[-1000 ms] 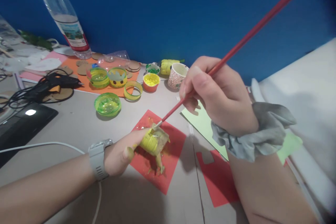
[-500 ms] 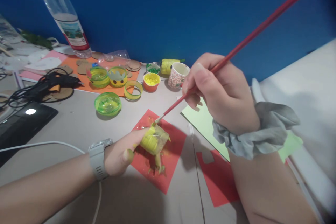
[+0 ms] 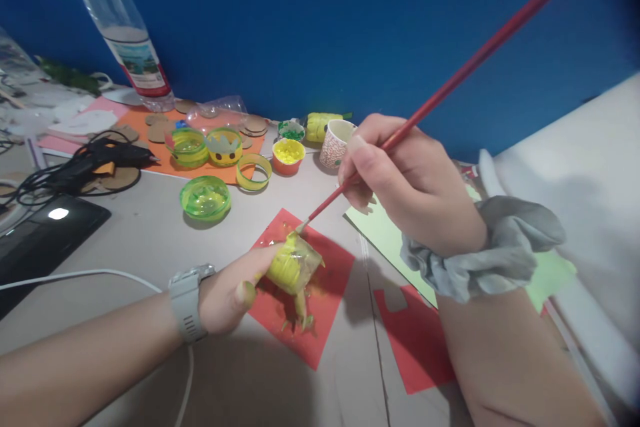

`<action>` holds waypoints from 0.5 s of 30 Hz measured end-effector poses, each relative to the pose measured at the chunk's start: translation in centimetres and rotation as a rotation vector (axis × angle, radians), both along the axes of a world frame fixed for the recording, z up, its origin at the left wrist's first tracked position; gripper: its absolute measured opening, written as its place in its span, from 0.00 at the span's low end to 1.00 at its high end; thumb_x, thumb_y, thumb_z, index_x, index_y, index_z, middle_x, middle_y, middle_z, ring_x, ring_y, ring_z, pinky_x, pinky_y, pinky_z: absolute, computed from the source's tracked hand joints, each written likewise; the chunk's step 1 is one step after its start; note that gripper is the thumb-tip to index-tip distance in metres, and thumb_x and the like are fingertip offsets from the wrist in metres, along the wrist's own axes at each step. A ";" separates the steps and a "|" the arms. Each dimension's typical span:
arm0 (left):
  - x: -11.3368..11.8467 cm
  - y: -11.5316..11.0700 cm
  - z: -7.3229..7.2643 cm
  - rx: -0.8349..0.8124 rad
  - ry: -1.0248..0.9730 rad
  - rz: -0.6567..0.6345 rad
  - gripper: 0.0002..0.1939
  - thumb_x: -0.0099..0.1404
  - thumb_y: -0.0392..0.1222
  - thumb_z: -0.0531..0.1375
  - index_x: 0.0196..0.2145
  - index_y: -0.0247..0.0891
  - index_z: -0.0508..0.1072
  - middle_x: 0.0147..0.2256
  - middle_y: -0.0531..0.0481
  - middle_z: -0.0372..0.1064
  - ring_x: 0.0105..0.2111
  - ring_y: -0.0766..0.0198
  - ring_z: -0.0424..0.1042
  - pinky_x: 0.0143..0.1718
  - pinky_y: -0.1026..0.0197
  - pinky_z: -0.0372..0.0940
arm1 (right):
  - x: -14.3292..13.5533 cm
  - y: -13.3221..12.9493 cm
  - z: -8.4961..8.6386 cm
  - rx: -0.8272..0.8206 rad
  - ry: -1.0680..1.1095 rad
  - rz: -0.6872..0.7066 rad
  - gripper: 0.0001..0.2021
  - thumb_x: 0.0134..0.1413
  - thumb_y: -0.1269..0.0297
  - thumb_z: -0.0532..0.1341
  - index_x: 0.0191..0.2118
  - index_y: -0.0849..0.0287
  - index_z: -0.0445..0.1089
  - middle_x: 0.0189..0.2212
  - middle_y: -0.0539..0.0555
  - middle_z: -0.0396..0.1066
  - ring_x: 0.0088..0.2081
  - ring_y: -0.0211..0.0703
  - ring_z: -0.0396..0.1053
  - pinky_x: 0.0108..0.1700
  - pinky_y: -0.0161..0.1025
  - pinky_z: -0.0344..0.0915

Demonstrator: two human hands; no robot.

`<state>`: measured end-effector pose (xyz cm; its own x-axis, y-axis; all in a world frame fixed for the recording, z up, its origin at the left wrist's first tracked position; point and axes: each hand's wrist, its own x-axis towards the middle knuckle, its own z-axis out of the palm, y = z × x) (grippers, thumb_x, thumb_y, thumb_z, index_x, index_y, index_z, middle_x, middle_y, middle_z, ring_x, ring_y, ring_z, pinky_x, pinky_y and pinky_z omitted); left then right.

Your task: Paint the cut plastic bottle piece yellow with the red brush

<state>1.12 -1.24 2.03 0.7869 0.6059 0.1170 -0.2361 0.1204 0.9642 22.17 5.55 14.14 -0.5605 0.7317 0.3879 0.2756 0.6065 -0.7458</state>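
Observation:
My right hand [image 3: 415, 180] is closed around a long red paintbrush [image 3: 465, 83], held at a slant. The brush tip touches the upper edge of a clear plastic bottle piece [image 3: 290, 267], partly coated in yellow paint. My left hand [image 3: 230, 297] grips this piece from its left side; some of the fingers are hidden behind it, and the thumb has yellow paint on it. Beneath the piece lies a square of red paper [image 3: 325, 320] with yellow smears.
Paint cups [image 3: 289, 157] in yellow and green stand behind, with a patterned paper cup [image 3: 334, 145]. Painted plastic rings [image 3: 254, 172] and a green bowl [image 3: 205, 198] sit left of them. Further left are a glue gun [image 3: 107, 152], a tall bottle [image 3: 133, 57] and a white cable [image 3: 100, 272].
My right hand has shifted slightly left, and the brush tip has moved a little up along the bottle piece's edge. My left hand stays in place.

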 end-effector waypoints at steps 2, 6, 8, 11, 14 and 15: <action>-0.1 0.0 -0.1 0.017 0.010 0.008 0.53 0.52 0.85 0.40 0.38 0.29 0.74 0.37 0.29 0.76 0.37 0.44 0.77 0.42 0.43 0.73 | 0.1 0.2 -0.1 0.050 -0.057 -0.002 0.16 0.72 0.55 0.52 0.32 0.54 0.63 0.20 0.45 0.63 0.20 0.33 0.60 0.27 0.36 0.61; -0.2 0.0 -0.3 0.027 0.016 0.000 0.53 0.53 0.85 0.40 0.38 0.29 0.74 0.37 0.28 0.76 0.36 0.43 0.78 0.42 0.43 0.73 | 0.2 0.4 -0.1 0.089 -0.089 -0.035 0.16 0.71 0.54 0.52 0.31 0.55 0.64 0.21 0.45 0.63 0.21 0.33 0.62 0.28 0.36 0.61; -0.2 0.0 -0.4 0.020 0.014 -0.010 0.53 0.52 0.85 0.41 0.39 0.29 0.74 0.37 0.29 0.76 0.36 0.43 0.78 0.41 0.42 0.73 | 0.2 0.1 0.1 0.077 -0.007 -0.080 0.16 0.71 0.54 0.54 0.31 0.55 0.65 0.20 0.45 0.63 0.20 0.32 0.62 0.25 0.35 0.60; -0.2 0.0 -0.3 0.021 0.012 -0.010 0.53 0.53 0.84 0.41 0.41 0.29 0.74 0.36 0.30 0.76 0.36 0.44 0.78 0.42 0.41 0.73 | 0.0 -0.4 0.4 0.014 0.180 -0.089 0.15 0.70 0.57 0.57 0.30 0.56 0.65 0.19 0.45 0.61 0.19 0.32 0.61 0.19 0.33 0.57; -0.2 0.0 -0.2 0.016 0.010 -0.010 0.53 0.53 0.84 0.42 0.42 0.28 0.74 0.37 0.29 0.75 0.36 0.44 0.78 0.41 0.42 0.73 | -0.2 -0.7 0.5 -0.037 0.231 -0.038 0.14 0.69 0.57 0.57 0.31 0.56 0.65 0.19 0.45 0.61 0.19 0.32 0.61 0.18 0.33 0.57; -0.2 -0.1 -0.2 0.012 0.007 -0.012 0.53 0.52 0.85 0.42 0.41 0.28 0.74 0.37 0.29 0.75 0.36 0.44 0.78 0.40 0.43 0.74 | -0.2 -0.7 0.5 -0.040 0.203 -0.022 0.14 0.69 0.56 0.57 0.31 0.56 0.65 0.20 0.45 0.62 0.19 0.31 0.61 0.19 0.33 0.57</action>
